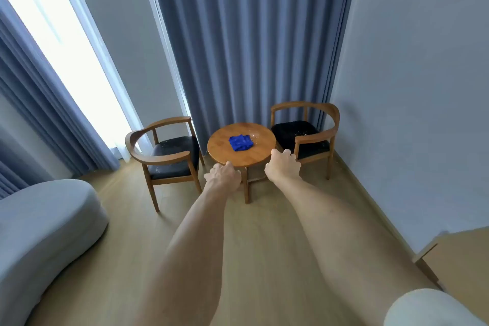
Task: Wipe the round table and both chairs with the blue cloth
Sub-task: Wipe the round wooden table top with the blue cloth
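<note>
**Both arms out toward bench, cloth not yet taken**

Two wooden chairs flanked the round bench [219, 152]: left chair [169, 152], right chair [308, 131], pale specks on both dark seats and on the benchtop. Blue cloth [240, 142] lay crumpled near bench centre. Left hand [223, 174] and right hand [283, 165] hung short of it, fingers loosely spread, gripping nothing. Cloth looked soft, light, floppy; best pinched at the bunched middle.

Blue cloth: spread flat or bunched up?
Bunched up. The blue cloth lies as a crumpled heap on the round table, with folds showing; neither hand touches it.
</note>
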